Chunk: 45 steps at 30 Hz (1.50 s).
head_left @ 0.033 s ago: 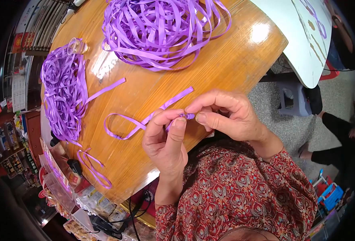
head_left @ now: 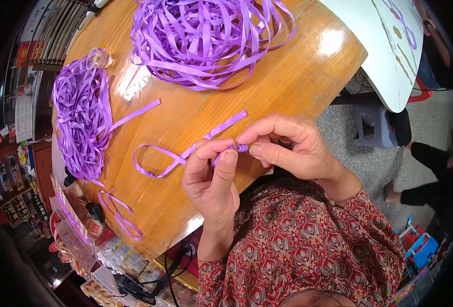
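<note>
Between my two hands is a narrow purple satin ribbon (head_left: 223, 126), its working end bunched into a small fold or knot. My left hand (head_left: 212, 179) pinches it just behind that fold, between thumb and index finger. Close by on the right, my right hand (head_left: 293, 148) has its thumb tip and index fingertip at the small fold; its other fingers are curled and partly hidden. The ribbon's loose length loops over the wooden table to the left, and another strip of it points away from me. Too small to make out is whatever fine detail lies at the fold.
A large heap of purple ribbon (head_left: 201, 46) lies at the far side of the wooden table (head_left: 288, 77). To the left are a second ribbon pile (head_left: 83, 123), a clear plastic cup (head_left: 99, 58) and a ribbon loop (head_left: 119, 215). A white table (head_left: 375, 51) and grey stool (head_left: 372, 128) stand right.
My hands and the ribbon look the same. At the right edge, another person's legs and foot have shifted slightly.
</note>
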Tool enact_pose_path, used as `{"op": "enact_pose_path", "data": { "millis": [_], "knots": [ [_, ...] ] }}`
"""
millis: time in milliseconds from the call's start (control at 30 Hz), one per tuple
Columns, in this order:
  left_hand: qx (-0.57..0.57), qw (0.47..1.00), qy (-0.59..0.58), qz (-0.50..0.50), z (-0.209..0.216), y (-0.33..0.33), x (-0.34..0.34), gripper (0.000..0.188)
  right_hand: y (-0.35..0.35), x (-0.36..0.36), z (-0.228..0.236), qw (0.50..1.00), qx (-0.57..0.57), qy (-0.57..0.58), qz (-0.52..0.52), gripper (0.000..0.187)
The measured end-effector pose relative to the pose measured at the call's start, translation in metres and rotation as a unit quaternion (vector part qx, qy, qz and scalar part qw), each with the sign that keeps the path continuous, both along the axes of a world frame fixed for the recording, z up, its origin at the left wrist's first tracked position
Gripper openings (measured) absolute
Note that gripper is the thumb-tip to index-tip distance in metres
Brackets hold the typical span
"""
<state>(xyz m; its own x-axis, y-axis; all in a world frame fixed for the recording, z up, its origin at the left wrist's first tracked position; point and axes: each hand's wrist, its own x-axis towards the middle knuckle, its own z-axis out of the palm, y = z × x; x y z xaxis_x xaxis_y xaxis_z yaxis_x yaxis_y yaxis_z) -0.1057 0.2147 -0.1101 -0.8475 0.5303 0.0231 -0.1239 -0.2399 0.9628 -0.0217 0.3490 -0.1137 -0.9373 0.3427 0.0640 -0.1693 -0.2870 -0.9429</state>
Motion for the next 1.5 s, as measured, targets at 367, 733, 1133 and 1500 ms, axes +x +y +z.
{"op": "enact_pose_path", "data": {
  "millis": [367, 733, 1133, 1500],
  "knots": [
    [-0.005, 1.0, -0.011, 0.01, -0.006, -0.01, -0.004, 0.013, -0.003, 0.0, 0.001, 0.998, -0.004, -0.029, 0.048, 0.03],
    [-0.007, 0.999, -0.041, -0.003, -0.001, -0.012, -0.004, 0.016, -0.006, 0.0, 0.002, 0.998, -0.008, -0.001, 0.06, 0.027],
    [-0.034, 0.999, -0.042, 0.009, 0.003, -0.014, -0.004, 0.018, -0.007, 0.0, 0.004, 0.997, 0.031, 0.028, 0.058, 0.028],
    [-0.013, 0.994, -0.104, -0.029, 0.002, -0.024, -0.012, 0.011, 0.0, 0.007, 0.004, 0.987, -0.087, 0.0, 0.134, 0.044]
  ]
}}
